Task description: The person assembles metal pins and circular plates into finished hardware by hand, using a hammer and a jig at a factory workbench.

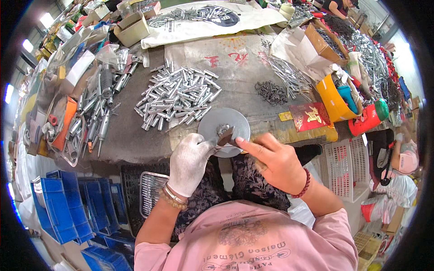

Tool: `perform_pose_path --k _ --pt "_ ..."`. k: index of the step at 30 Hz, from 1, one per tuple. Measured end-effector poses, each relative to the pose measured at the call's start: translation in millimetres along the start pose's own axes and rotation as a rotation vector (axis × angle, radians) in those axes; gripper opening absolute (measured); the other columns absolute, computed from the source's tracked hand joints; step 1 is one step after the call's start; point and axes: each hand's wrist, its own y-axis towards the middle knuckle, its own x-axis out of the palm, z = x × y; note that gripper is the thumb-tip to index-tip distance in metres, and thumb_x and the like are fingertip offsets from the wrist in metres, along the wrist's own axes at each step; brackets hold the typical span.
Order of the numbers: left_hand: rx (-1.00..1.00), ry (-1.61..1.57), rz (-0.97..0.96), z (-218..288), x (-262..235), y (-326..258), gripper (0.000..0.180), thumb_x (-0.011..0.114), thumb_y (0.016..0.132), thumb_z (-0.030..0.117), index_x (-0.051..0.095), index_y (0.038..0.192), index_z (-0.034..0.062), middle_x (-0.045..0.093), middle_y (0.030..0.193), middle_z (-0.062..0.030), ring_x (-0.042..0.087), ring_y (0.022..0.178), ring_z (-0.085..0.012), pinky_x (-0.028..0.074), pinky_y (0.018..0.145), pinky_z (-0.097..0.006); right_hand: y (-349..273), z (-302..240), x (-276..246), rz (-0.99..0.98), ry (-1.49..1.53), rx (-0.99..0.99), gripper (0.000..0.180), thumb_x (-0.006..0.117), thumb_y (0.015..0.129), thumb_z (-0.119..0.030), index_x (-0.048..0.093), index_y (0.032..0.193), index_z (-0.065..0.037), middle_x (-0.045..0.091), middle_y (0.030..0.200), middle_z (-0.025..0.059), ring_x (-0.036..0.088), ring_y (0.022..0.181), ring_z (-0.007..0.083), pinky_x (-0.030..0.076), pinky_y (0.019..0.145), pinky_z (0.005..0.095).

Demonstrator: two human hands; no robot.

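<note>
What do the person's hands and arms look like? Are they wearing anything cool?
The left hand wears a white glove, with a silver bangle and a tan beaded bracelet at the wrist. The right hand has no glove, just a dark red beaded bracelet. Both forearms are bare below short pink sleeves.

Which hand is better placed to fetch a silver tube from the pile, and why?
Probably the left hand: the pile of silver tubes lies just ahead of it, while the right hand is farther off and would likely reach across the grey disc.
</note>
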Motion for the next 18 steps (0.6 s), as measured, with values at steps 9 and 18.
perform_pose_path --k 9,18 --pt "-0.007 -0.108 0.067 -7 1 -5 0.020 0.085 0.084 0.013 0.083 0.104 0.0103 0.065 0.095 -0.0104 0.068 0.093 -0.0330 0.056 0.080 -0.045 21 23 21 0.172 -0.244 -0.136 0.050 0.078 0.081 -0.003 0.076 0.131 -0.013 0.063 0.098 0.0103 0.070 0.091 0.0322 0.058 0.076 0.0438" --pt "-0.004 -0.057 0.153 0 6 -11 0.038 0.086 0.085 0.004 0.079 0.123 0.0051 0.073 0.107 -0.0115 0.072 0.099 -0.0298 0.059 0.085 -0.041 -10 -5 41 -0.177 0.235 0.262 0.031 0.079 0.085 -0.008 0.065 0.112 -0.006 0.073 0.089 0.0163 0.075 0.086 0.0390 0.058 0.074 0.0472"
